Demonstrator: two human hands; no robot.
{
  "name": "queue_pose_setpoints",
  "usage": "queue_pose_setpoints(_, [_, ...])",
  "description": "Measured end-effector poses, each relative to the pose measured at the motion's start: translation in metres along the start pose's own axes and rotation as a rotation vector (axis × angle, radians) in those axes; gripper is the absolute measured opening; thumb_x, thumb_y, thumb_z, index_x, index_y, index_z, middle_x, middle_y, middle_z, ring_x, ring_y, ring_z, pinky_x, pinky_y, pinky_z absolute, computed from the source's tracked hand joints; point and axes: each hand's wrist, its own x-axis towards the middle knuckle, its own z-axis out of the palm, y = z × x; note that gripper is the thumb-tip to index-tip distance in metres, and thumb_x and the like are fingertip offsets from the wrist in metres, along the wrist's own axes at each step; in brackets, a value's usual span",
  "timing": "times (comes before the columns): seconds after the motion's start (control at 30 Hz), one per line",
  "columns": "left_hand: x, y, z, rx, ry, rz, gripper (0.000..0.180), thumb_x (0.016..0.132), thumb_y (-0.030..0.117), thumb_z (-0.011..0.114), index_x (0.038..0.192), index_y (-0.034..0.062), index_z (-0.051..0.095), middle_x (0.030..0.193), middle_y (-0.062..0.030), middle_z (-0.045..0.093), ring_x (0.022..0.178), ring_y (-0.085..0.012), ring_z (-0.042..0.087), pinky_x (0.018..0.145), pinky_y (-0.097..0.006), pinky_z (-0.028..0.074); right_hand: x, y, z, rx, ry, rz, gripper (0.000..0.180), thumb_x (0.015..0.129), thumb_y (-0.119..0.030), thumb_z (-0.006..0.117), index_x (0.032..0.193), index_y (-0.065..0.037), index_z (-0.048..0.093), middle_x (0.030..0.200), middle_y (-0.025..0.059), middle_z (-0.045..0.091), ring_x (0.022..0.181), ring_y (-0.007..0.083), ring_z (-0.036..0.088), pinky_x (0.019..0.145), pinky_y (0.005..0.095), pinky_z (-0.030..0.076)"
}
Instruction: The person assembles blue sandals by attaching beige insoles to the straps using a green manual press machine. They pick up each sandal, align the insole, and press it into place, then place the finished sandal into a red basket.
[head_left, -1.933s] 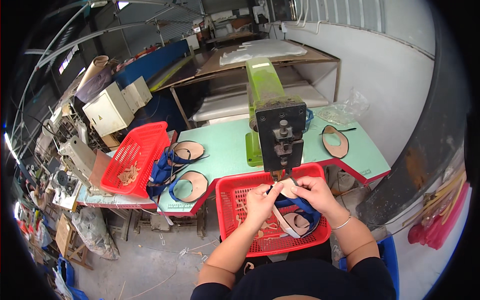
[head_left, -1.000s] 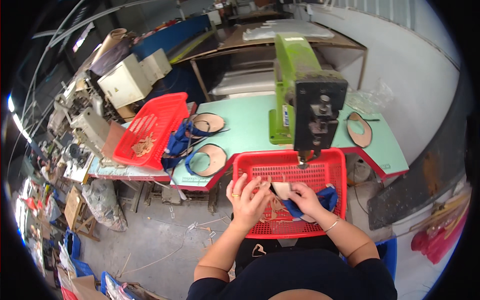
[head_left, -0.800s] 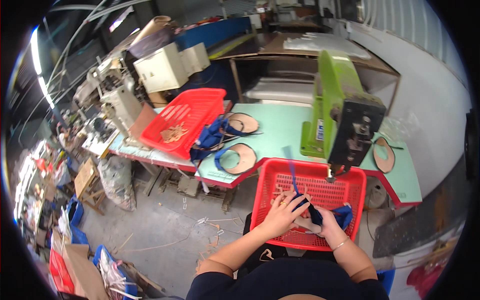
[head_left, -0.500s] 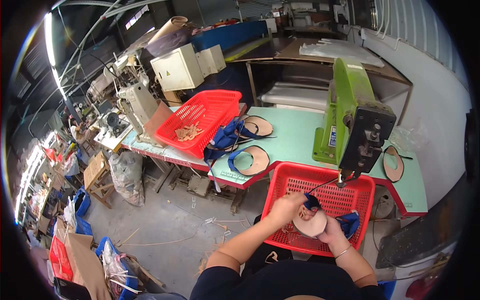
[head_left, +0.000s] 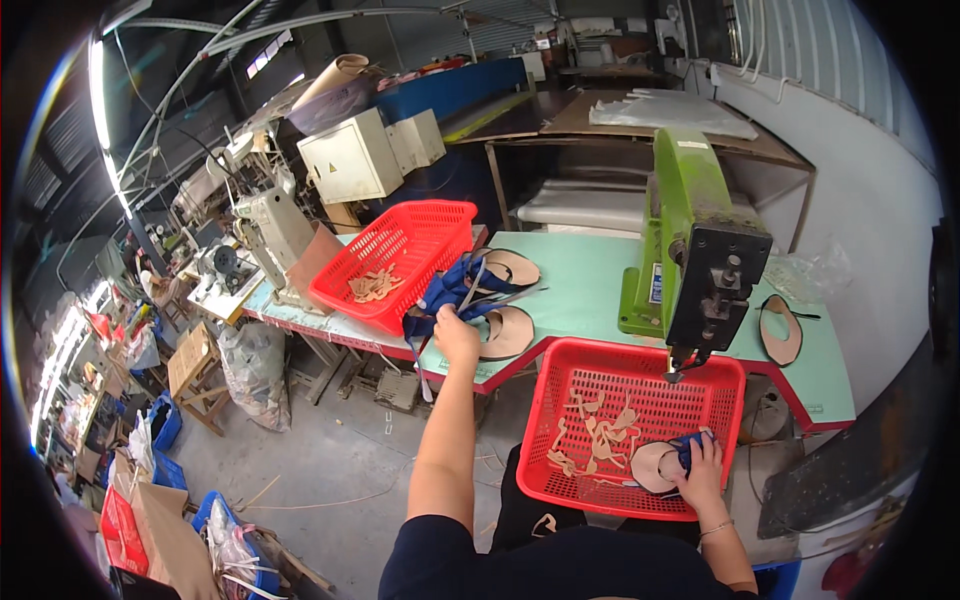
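My left hand (head_left: pixel 457 337) is stretched out to the green-topped table, its fingers closed at the edge of a pile of blue fabric bands (head_left: pixel 447 290). Beside it lie flat beige ring-shaped pieces with dark edging, a nearer one (head_left: pixel 508 332) and a farther one (head_left: pixel 513 266). In the red basket before me, my right hand (head_left: pixel 703 470) grips another beige ring-shaped piece (head_left: pixel 652 465) by its blue fabric band (head_left: pixel 690 450). Thin beige offcuts (head_left: pixel 605 435) are scattered on the basket's bottom. The hand covers part of that band.
A green machine with a black head (head_left: pixel 718 285) stands over the far side of the near red basket (head_left: pixel 535 430). Another red basket (head_left: pixel 455 215) with offcuts sits at the table's left. One more beige ring-shaped piece (head_left: pixel 778 330) lies right of the machine. A wooden stool (head_left: pixel 197 362) is farther left.
My hands have parted. The left has gone from the piece under the machine to the pile on the table; the right has lowered a piece into the basket's right side.
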Motion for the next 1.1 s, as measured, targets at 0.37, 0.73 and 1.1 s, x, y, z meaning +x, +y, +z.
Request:
queue_pose_setpoints(0.37, [-0.135, 0.067, 0.022, -0.487, -0.211, 0.662, 0.039, 0.065, -0.004, 0.056, 0.103, 0.0012, 0.053, 0.099, -0.0177, 0.055, 0.094, -0.0357, 0.051, 0.083, -0.044, 0.04, 0.025, 0.02, 0.055, 0.389, 0.045, 0.334, 0.094, 0.055, -0.014, 0.079, 0.133, -0.003, 0.027, 0.129, 0.0241, 0.03, 0.118, 0.0407, 0.034, 0.098, 0.0455, 0.033])
queue_pose_setpoints(0.73, [-0.327, 0.073, 0.048, -1.203, -1.474, -0.126, 0.031, 0.087, 0.031, 0.057, 0.101, 0.004, 0.054, 0.082, -0.0048, 0.06, 0.078, -0.0131, 0.059, 0.068, -0.025, 0.047, 0.029, -0.011, 0.04, 0.86, 0.03, 0.177, 0.074, 0.056, -0.01, 0.081, 0.119, 0.0, 0.044, 0.105, 0.0146, 0.05, 0.097, 0.0246, 0.055, 0.085, 0.0338, 0.046])
queue_pose_setpoints(1.1, [-0.301, 0.095, -0.009, -0.528, -1.058, 0.51, 0.012, 0.079, 0.006, 0.065, 0.078, -0.0021, 0.056, 0.067, -0.0077, 0.057, 0.058, -0.014, 0.055, 0.054, -0.027, 0.044, 0.045, -0.041, 0.008, 1.327, 0.279, 0.382, 0.061, 0.074, -0.008, 0.07, 0.124, 0.003, 0.036, 0.104, 0.013, 0.054, 0.091, 0.0194, 0.058, 0.081, 0.0312, 0.047])
